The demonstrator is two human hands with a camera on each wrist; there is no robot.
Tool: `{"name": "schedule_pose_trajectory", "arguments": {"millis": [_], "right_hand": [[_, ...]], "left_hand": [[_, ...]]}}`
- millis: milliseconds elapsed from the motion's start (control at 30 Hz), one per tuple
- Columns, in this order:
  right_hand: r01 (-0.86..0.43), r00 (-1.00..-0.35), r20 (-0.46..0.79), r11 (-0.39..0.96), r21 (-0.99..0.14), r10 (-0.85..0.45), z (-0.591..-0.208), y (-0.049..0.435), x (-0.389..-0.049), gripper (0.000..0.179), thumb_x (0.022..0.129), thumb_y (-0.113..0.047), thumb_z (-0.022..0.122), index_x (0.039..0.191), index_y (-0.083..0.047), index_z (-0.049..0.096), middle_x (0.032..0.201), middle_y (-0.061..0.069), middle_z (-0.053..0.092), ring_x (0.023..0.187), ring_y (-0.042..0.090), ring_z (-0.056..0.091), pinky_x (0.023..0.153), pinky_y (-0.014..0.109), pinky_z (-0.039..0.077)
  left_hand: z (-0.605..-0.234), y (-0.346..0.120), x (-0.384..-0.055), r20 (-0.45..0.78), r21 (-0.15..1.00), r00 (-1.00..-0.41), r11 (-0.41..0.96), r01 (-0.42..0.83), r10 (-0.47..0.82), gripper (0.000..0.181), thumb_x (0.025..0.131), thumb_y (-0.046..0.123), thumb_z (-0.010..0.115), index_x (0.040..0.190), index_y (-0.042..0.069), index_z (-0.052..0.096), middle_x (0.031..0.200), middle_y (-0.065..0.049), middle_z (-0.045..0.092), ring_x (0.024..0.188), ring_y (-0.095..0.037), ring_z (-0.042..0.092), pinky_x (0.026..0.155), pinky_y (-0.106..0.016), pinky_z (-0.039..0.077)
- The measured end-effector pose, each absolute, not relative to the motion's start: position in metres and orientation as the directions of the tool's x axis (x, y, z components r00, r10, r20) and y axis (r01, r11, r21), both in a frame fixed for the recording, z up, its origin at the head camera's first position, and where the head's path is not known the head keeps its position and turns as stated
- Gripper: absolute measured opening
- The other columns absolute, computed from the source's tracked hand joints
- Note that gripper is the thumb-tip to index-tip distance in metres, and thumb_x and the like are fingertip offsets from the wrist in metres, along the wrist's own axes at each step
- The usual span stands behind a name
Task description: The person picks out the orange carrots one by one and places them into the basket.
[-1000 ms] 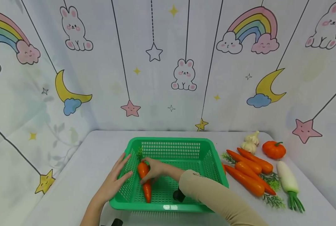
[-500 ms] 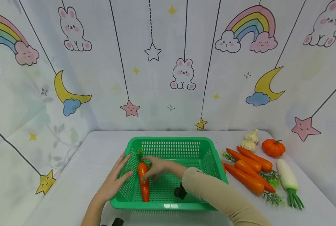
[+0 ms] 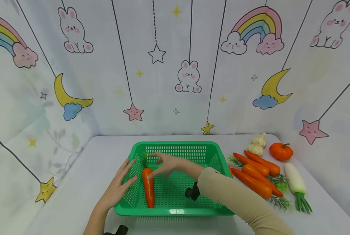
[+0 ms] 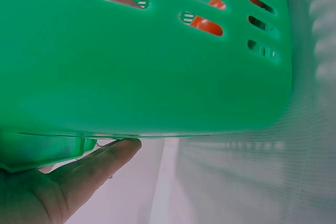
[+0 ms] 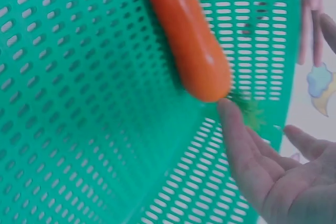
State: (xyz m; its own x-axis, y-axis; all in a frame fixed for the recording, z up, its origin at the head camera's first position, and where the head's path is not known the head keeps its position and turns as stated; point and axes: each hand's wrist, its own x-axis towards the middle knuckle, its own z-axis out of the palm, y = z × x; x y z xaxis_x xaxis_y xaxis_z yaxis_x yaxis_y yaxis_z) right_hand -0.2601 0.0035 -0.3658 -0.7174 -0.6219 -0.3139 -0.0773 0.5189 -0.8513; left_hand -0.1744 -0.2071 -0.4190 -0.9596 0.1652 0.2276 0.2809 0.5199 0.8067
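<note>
A green plastic basket (image 3: 151, 212) with slotted walls stands on the white table. Inside it, along the left wall, lies an orange carrot (image 3: 148, 189) with its leafy green top toward the back. My right hand (image 3: 169, 164) hovers over the basket just right of the carrot, fingers spread and holding nothing. In the right wrist view, its thumb or a finger overlaps the blunt end of the carrot (image 5: 189, 40); whether they touch, I cannot tell. My left hand (image 3: 118, 186) rests against the basket's left rim with straight fingers. In the left wrist view, a fingertip meets the rim.
Right of the basket lie several more carrots (image 3: 254, 182), partly behind its rim. Beyond them are garlic bulbs (image 3: 255, 149), a small orange pumpkin (image 3: 281, 151) and a white radish (image 3: 294, 179). A patterned cloth (image 3: 175, 81) hangs behind the table.
My right hand has let go of the carrot, opened its fingers and lifted slightly up and away. The carrot stays in the basket, now lying straighter. The left hand stays at the rim.
</note>
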Motion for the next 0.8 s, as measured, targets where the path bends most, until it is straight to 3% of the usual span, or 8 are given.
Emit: {"name": "schedule_pose_trajectory", "arguments": {"millis": [200,500,800], "right_hand": [[-0.1,-0.722,-0.31,0.536,-0.838,-0.618,-0.342,0.022,-0.256,0.084,0.076,-0.022,0.076,0.143,-0.02,0.027,0.135,0.02,0.039,0.108,0.028,0.053,0.072,0.039,0.053],[-0.109,-0.679,-0.272,0.46,-0.881,-0.682,-0.312,0.056,-0.253,0.085,0.076,-0.023,0.075,0.144,-0.025,0.024,0.135,0.013,0.042,0.098,0.021,0.06,0.077,0.037,0.051],[-0.179,-0.676,-0.193,0.413,-0.893,-0.711,-0.288,0.098,-0.247,0.084,0.078,-0.026,0.074,0.144,-0.03,0.022,0.136,0.007,0.043,0.102,0.02,0.059,0.078,0.036,0.049]], "left_hand": [[-0.42,-0.208,-0.175,0.227,0.818,-0.96,0.503,0.28,0.165,0.058,0.093,0.03,0.051,0.145,0.018,0.027,0.152,-0.012,0.007,0.135,-0.042,0.006,0.092,-0.073,0.013],[-0.42,-0.209,-0.173,0.232,0.811,-0.96,0.514,0.279,0.155,0.058,0.093,0.028,0.052,0.145,0.016,0.027,0.152,-0.013,0.008,0.135,-0.042,0.006,0.093,-0.073,0.013],[-0.419,-0.207,-0.173,0.228,0.816,-0.961,0.507,0.277,0.159,0.058,0.094,0.031,0.051,0.145,0.017,0.026,0.152,-0.012,0.007,0.135,-0.041,0.005,0.093,-0.072,0.012]]}}
